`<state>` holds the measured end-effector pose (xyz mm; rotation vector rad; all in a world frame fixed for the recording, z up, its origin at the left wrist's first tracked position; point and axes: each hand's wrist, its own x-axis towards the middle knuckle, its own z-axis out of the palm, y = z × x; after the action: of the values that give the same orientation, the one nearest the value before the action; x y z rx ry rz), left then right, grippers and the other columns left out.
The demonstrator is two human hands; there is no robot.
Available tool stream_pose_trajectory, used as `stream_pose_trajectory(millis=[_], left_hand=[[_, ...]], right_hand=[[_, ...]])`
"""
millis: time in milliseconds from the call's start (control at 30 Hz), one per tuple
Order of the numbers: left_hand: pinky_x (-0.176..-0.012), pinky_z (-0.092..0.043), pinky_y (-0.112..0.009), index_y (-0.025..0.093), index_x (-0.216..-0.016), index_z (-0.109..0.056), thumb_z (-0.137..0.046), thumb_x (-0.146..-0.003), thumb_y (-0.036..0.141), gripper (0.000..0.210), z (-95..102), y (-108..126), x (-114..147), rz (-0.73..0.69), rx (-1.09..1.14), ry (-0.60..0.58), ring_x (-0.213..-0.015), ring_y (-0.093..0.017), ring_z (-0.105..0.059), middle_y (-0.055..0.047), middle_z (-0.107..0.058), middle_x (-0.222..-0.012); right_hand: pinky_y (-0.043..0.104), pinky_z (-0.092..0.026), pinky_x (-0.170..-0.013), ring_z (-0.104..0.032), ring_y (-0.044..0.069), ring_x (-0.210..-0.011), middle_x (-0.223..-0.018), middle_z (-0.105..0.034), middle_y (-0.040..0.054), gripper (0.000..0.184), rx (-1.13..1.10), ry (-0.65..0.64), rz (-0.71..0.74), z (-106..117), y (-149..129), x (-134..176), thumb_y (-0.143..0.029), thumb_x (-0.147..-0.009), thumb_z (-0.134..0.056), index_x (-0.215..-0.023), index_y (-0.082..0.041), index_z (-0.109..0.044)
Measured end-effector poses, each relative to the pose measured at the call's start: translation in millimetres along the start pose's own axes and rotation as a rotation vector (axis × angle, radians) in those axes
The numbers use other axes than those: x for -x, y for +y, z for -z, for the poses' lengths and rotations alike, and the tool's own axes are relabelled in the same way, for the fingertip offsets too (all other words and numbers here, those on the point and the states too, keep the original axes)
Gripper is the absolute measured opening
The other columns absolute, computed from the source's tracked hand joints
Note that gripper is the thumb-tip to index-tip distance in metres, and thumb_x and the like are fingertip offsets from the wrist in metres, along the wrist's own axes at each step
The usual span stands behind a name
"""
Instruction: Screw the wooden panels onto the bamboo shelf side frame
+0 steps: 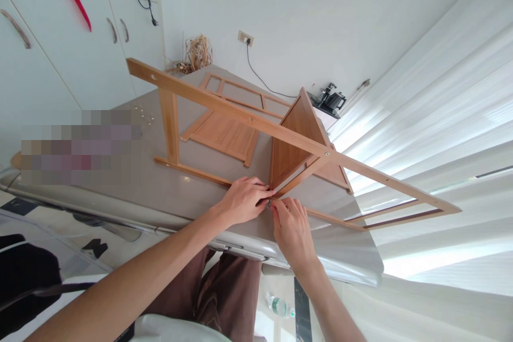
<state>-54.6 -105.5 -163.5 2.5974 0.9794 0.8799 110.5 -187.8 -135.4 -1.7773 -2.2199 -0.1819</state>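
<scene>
Wooden frame (288, 136) is standing tilted over the table (172, 192), lower rail running along the near edge and reaching past the right edge. Slatted panel (303, 117) is standing on end behind it, one corner meeting the lower rail near the middle of the near edge.

Left hand (246, 200) is bending half closed, fingers gripping the frame where panel and rail are meeting. Right hand (292, 224) is curling in just beside it, thumb and forefinger pinching what looks like a tiny piece (270, 203) at the joint; fingers are hiding most of it.

Farther in, a flat panel (226, 133) is lying mid-table, a second frame (240, 85) lying beyond it by the far edge. Another panel (336, 173) is lying toward the right edge. Small metallic bits (142, 115) are scattering near the left edge, a pixelated patch (80, 147) covering the near left corner.

Dried stalks (198, 53) are sitting at the far left corner. Past the table, white cupboards (52, 37) are lining the left, a pale curtain (441, 117) hanging on the right, a clear bottle (280, 307) lying on the floor below the near edge
</scene>
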Motion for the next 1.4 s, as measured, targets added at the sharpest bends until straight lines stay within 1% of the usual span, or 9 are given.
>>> stream_pose_trajectory(millis=[100, 300, 400, 500, 700, 833, 1033, 1300, 1400], left_hand=[[-0.093, -0.051, -0.038, 0.028, -0.123, -0.069, -0.059, -0.094, 0.023, 0.031, 0.1, 0, 0, 0.003, 0.003, 0.004, -0.111, -0.019, -0.066, 0.000, -0.075, -0.118], [-0.089, -0.051, -0.037, 0.028, -0.118, -0.072, -0.058, -0.095, 0.024, 0.027, 1.0, 1, -1, 0.007, -0.006, 0.021, -0.110, -0.018, -0.066, 0.000, -0.076, -0.116], [-0.092, -0.052, -0.038, 0.028, -0.118, -0.072, -0.060, -0.095, 0.027, 0.026, 1.3, 1, -1, 0.004, -0.013, 0.021, -0.110, -0.019, -0.066, 0.000, -0.076, -0.116], [-0.094, -0.052, -0.038, 0.028, -0.118, -0.072, -0.059, -0.096, 0.027, 0.026, 1.1, 1, -2, 0.001, -0.017, 0.018, -0.111, -0.019, -0.066, 0.001, -0.076, -0.116], [-0.095, -0.052, -0.038, 0.028, -0.118, -0.072, -0.059, -0.096, 0.027, 0.025, 1.4, 2, -2, -0.006, -0.028, 0.012, -0.111, -0.019, -0.066, 0.000, -0.076, -0.117], [-0.093, -0.052, -0.038, 0.029, -0.119, -0.071, -0.058, -0.097, 0.027, 0.025, 1.8, 1, -2, -0.010, -0.033, 0.010, -0.110, -0.019, -0.067, 0.001, -0.076, -0.117], [-0.092, -0.053, -0.037, 0.031, -0.119, -0.071, -0.059, -0.097, 0.027, 0.026, 0.4, 0, -2, -0.010, -0.028, 0.013, -0.109, -0.018, -0.067, 0.000, -0.076, -0.116], [-0.092, -0.052, -0.037, 0.030, -0.120, -0.071, -0.058, -0.098, 0.027, 0.026, 1.3, 0, -2, 0.004, -0.023, -0.002, -0.111, -0.019, -0.066, 0.001, -0.076, -0.117], [-0.091, -0.052, -0.036, 0.031, -0.121, -0.071, -0.059, -0.097, 0.028, 0.026, 0.6, 0, -2, 0.011, -0.021, -0.005, -0.110, -0.019, -0.066, 0.001, -0.076, -0.117]], right_hand=[[0.036, -0.036, -0.076, -0.047, 0.022, -0.083, -0.089, -0.059, 0.0053, 0.021, 0.009, 0.013, 0.016, -1, 2, 1, -0.011, -0.098, -0.046, -0.099, -0.020, -0.065], [0.035, -0.044, -0.083, -0.055, 0.020, -0.087, -0.092, -0.064, 0.0044, 0.017, -0.297, 0.116, -0.083, -12, 14, 7, -0.024, -0.099, -0.051, -0.097, -0.023, -0.067], [0.035, -0.046, -0.085, -0.057, 0.020, -0.091, -0.096, -0.064, 0.0055, 0.017, -0.329, 0.163, -0.127, -19, 15, 10, -0.029, -0.099, -0.053, -0.096, -0.023, -0.068], [0.036, -0.046, -0.086, -0.056, 0.020, -0.091, -0.094, -0.064, 0.0053, 0.019, -0.351, 0.178, -0.134, -23, 15, 12, -0.030, -0.100, -0.052, -0.094, -0.023, -0.068], [0.037, -0.044, -0.086, -0.054, 0.020, -0.092, -0.095, -0.064, 0.0047, 0.018, -0.368, 0.164, -0.119, -24, 15, 14, -0.026, -0.101, -0.049, -0.096, -0.023, -0.066], [0.036, -0.043, -0.087, -0.054, 0.020, -0.092, -0.096, -0.064, 0.0043, 0.018, -0.368, 0.153, -0.107, -23, 15, 15, -0.025, -0.101, -0.048, -0.098, -0.023, -0.066], [0.035, -0.043, -0.086, -0.053, 0.019, -0.091, -0.094, -0.063, 0.0048, 0.019, -0.343, 0.141, -0.102, -21, 13, 12, -0.025, -0.101, -0.049, -0.100, -0.023, -0.067], [0.037, -0.045, -0.086, -0.050, 0.021, -0.089, -0.094, -0.060, 0.0069, 0.023, -0.297, 0.079, -0.069, -16, 15, 10, -0.024, -0.102, -0.045, -0.101, -0.021, -0.068], [0.037, -0.045, -0.084, -0.049, 0.021, -0.088, -0.092, -0.058, 0.0075, 0.024, -0.262, 0.061, -0.047, -12, 14, 9, -0.023, -0.102, -0.045, -0.099, -0.021, -0.068]])
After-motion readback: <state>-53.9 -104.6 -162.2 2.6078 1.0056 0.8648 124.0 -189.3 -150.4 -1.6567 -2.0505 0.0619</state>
